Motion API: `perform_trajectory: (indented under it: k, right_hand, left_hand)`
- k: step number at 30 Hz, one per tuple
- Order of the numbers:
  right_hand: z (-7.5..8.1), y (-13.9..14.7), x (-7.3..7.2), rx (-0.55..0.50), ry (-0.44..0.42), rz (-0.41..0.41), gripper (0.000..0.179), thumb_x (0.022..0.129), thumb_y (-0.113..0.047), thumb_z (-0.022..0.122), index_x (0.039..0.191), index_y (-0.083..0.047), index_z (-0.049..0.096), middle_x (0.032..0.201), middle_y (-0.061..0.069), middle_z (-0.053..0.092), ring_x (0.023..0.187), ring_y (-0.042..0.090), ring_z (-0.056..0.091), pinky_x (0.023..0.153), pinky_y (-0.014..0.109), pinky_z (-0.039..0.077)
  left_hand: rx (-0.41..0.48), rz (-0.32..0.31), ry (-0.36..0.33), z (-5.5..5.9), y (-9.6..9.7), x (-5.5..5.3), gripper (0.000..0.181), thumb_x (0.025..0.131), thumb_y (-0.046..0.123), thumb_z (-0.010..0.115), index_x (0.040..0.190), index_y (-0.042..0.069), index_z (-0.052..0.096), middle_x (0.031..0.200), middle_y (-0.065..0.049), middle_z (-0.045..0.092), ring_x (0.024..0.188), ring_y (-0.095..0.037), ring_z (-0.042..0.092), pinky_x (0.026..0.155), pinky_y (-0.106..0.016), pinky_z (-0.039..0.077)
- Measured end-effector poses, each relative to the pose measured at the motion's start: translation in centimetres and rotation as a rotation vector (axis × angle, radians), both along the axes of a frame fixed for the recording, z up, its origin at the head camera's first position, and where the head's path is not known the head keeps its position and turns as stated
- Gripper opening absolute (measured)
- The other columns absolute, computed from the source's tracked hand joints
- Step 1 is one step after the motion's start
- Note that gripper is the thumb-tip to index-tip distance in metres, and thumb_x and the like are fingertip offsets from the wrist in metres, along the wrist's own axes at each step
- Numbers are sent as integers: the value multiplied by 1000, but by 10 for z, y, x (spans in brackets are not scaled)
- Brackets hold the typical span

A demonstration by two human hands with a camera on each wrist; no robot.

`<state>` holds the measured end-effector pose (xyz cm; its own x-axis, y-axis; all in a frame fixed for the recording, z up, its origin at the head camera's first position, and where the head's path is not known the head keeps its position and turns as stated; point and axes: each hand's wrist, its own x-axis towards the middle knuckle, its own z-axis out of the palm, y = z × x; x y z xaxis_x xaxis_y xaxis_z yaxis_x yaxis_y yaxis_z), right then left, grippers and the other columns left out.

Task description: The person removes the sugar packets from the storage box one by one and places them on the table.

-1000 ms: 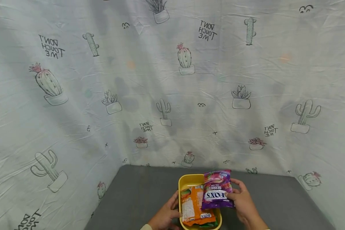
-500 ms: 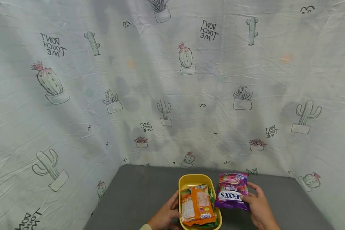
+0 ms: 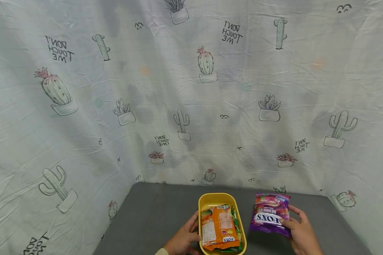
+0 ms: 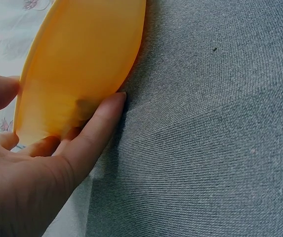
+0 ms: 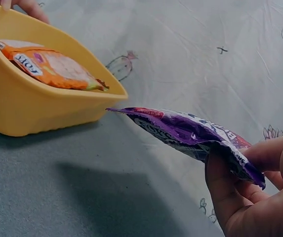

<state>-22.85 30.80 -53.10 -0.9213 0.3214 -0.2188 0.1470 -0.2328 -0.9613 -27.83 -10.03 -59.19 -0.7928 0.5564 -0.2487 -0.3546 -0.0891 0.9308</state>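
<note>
My right hand [image 3: 301, 230] pinches a purple bag of berry candy [image 3: 270, 214] by its side edge, thumb on top and fingers underneath. The bag hangs above the table, right of a yellow plastic tub [image 3: 242, 226] and apart from it. On the tub's left side my left hand [image 3: 185, 235] holds its wall; in the left wrist view the fingers [image 4: 99, 123] lie along the outside and a fingertip meets the rim. Inside the tub lies an orange candy bag [image 3: 221, 226], over green packaging [image 3: 237, 226] that is mostly hidden.
A dark grey table [image 3: 159, 209] bears the tub. Behind it and along both sides hangs a pale curtain [image 3: 166, 88] with cactus drawings. In the right wrist view a shadow [image 5: 116, 197] falls on the table below the purple bag.
My right hand has carried the purple candy bag rightward from above the tub to beside it, uncovering the orange bag and some green packaging. The left hand and tub have stayed in place.
</note>
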Motion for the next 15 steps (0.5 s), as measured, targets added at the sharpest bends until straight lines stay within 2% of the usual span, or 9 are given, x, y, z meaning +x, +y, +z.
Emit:
perform_trajectory:
  k: [9, 15]
  right_hand:
    - [-4, 7, 2, -2, -11, -9, 75, 105, 10, 55, 166, 0, 11, 139, 35, 46, 89, 19, 74, 86, 43, 63]
    - [-11, 11, 6, -39, -53, -7, 75, 102, 14, 57, 163, 2, 15, 131, 31, 53, 89, 21, 73, 85, 47, 63]
  left_hand:
    - [5, 1, -3, -2, -1, 0, 97, 95, -10, 55, 176, 9, 5, 173, -30, 24, 122, -42, 63, 81, -72, 57]
    - [24, -15, -4, -3, -2, 1, 98, 95, -10, 54, 176, 9, 2, 173, -30, 25, 125, -43, 61, 84, -75, 55]
